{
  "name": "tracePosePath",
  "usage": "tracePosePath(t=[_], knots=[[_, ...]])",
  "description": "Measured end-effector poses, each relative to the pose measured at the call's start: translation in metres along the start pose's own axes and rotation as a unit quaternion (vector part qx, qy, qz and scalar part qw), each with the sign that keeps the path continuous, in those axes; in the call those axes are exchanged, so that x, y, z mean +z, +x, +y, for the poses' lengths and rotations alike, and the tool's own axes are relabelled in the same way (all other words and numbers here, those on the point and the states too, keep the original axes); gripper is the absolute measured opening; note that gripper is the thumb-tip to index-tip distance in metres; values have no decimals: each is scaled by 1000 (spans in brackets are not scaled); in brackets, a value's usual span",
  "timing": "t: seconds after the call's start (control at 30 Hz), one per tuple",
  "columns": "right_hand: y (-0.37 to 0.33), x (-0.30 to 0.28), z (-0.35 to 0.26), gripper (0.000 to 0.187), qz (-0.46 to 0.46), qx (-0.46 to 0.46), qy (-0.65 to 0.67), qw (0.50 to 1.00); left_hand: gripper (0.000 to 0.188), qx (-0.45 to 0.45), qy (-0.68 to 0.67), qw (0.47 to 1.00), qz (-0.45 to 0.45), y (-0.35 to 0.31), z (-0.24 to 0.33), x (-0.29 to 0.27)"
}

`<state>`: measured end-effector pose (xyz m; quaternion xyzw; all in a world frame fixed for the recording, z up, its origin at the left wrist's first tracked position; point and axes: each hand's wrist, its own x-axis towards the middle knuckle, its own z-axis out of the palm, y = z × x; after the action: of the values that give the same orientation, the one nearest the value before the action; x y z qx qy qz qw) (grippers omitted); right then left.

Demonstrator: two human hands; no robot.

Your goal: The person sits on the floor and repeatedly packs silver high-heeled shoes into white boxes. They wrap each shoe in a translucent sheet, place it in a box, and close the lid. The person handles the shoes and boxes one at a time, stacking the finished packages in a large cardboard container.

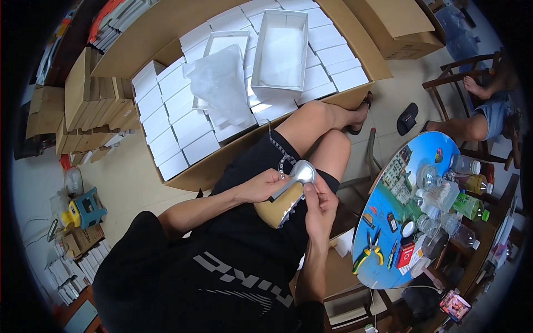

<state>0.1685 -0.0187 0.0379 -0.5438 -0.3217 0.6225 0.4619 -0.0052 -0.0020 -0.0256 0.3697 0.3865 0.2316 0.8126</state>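
Observation:
A sandal point(277, 207) is held over my lap, its tan sole turned up and a glittering trim along one edge. Its rounded end is shiny silver point(303, 172), and a studded strap point(282, 163) loops up beside it. On the left, my left hand point(263, 186) is closed, pinching the strap side by the silver end. My right hand point(320, 203) grips the opposite edge, thumb pressed against the sandal. Parts of the sandal are hidden behind my fingers.
Ahead, a large carton point(233, 145) holds many white boxes, with an open white box point(280, 55) and a translucent bag point(220, 83) on top. At right, a round blue table point(373, 222) carries bottles and pliers point(368, 253). Another person's leg point(465, 129) shows beyond.

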Motion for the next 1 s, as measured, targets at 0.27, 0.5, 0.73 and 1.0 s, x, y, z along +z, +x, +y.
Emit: tracePosePath(t=[0.27,0.5,0.73,1.0], knots=[[0,-1,4,22,29,-13,9,999,47,26,77,997,14,-7,22,10],[2,-11,20,28,95,-35,24,995,38,-7,40,999,-32,-2,14,7],[-5,-2,11,36,24,-51,14,998,37,-11,22,999,-33,1,7,4],[-3,1,8,27,46,-54,-28,997,41,29,97,995,-17,-4,14,6]])
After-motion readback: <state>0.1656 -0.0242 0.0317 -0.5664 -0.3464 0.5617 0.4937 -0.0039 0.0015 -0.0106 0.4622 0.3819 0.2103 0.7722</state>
